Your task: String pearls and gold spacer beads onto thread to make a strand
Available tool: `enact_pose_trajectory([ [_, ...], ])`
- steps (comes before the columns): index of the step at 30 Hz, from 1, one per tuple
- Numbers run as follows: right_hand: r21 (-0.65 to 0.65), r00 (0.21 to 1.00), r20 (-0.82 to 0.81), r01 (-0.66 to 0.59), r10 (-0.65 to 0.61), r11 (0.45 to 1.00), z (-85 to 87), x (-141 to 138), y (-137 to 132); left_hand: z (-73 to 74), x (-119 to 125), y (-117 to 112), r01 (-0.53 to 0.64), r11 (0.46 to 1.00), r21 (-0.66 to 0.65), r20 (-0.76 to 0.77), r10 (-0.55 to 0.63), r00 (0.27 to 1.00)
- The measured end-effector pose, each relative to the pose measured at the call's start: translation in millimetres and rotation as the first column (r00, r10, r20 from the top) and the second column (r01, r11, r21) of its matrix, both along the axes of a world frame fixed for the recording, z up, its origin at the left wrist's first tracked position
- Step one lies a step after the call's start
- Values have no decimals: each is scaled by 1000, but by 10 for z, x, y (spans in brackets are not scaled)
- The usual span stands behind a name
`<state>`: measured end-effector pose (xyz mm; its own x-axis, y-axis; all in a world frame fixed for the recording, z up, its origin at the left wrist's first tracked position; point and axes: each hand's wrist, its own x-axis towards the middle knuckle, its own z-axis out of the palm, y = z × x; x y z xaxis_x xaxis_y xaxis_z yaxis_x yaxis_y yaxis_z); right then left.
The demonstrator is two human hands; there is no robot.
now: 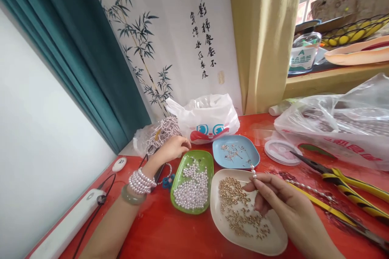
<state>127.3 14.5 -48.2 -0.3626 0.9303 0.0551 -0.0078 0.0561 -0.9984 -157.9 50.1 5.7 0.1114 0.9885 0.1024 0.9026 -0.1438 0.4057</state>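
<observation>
My right hand [278, 198] pinches a short beaded strand [253, 170] between thumb and fingers, above the cream tray [217, 222] of gold beads [232, 192]. White beads show on the strand just over my fingertips, and a thin end rises toward the blue tray [220, 162]. My left hand [174, 148] is at the upper left edge of the green tray [179, 206], its fingers curled together; anything in them is hidden. Pearly beads [193, 192] fill much of the green tray. Small metal pieces [232, 153] lie in the blue one.
Pliers [340, 176] with yellow-black handles lie at the right, near a white spool [281, 151]. A printed white bag [209, 119] and bundled bead strings [164, 133] stand behind the trays. A clear plastic bag [334, 125] sits back right, a power strip [68, 226] at left.
</observation>
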Motion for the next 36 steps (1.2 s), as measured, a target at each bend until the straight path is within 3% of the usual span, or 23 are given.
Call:
enact_pose_trajectory([
  [7, 7, 999, 19, 37, -38, 999, 45, -24, 6, -216, -8, 63, 15, 998, -61, -158, -25, 987],
  [17, -4, 1000, 6, 13, -13, 1000, 59, -23, -41, -254, 122, 3, -54, 999, -9, -305, 48, 951],
  [21, 29, 999, -21, 49, -48, 998, 87, 6, -18, -220, 198, -23, -87, 996, 32, -254, 93, 963],
  [24, 100, 988, -54, 147, -142, 984, 118, 34, 0, -156, 331, -60, -79, 995, 62, -162, 88, 983],
  [27, 195, 988, -33, 157, -154, 968, 119, 33, -63, -115, 553, -136, -1, 1000, 29, 53, 0, 999],
  [29, 244, 997, 55, 40, -55, 969, 106, 11, -152, -117, 713, -207, 64, 996, -64, 463, -27, 886],
  [31, 258, 990, 136, -75, 40, 963, 95, -17, -242, -141, 849, -278, 134, 981, -141, 682, -2, 731],
  [36, 200, 992, 106, -89, 69, 976, 88, -38, -302, -221, 1036, -386, 215, 941, -263, 869, 134, 477],
])
